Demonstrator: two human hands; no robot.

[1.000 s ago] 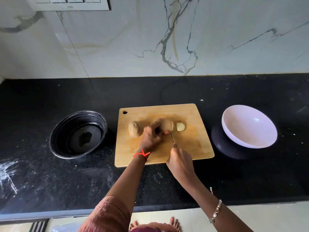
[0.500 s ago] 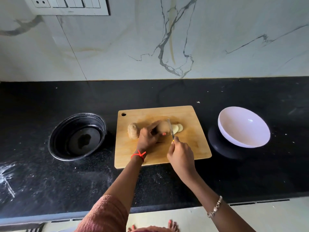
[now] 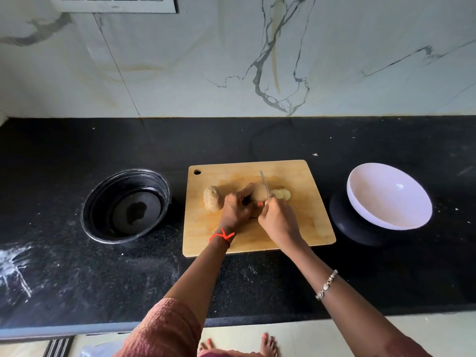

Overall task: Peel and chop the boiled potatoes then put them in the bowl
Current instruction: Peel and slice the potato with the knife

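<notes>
Head view.

- Wooden cutting board [image 3: 296, 228]: lies flat on the black counter [image 3: 257, 279], hanging hole at its far left corner.
- Potato being cut [image 3: 258, 193]: on the board's middle, under the left hand [image 3: 237, 211], whose fingers are curled over its left end and grip it.
- Knife [image 3: 264, 182]: blade upright with its tip pointing away, set against the potato's right end. Right hand [image 3: 277, 220] is closed round the handle, which is hidden.
- Slices [image 3: 282, 194]: pale rounds lying on the board just right of the blade.
- Whole potato [image 3: 213, 198]: brown, on the board just left of the left hand.
- White bowl [image 3: 389, 199]: right of the board, tilted, nothing in it.
- Black pot [image 3: 126, 204]: left of the board.
- Red thread [image 3: 222, 235]: left wrist.
- Bracelet [image 3: 326, 284]: right forearm.
</notes>
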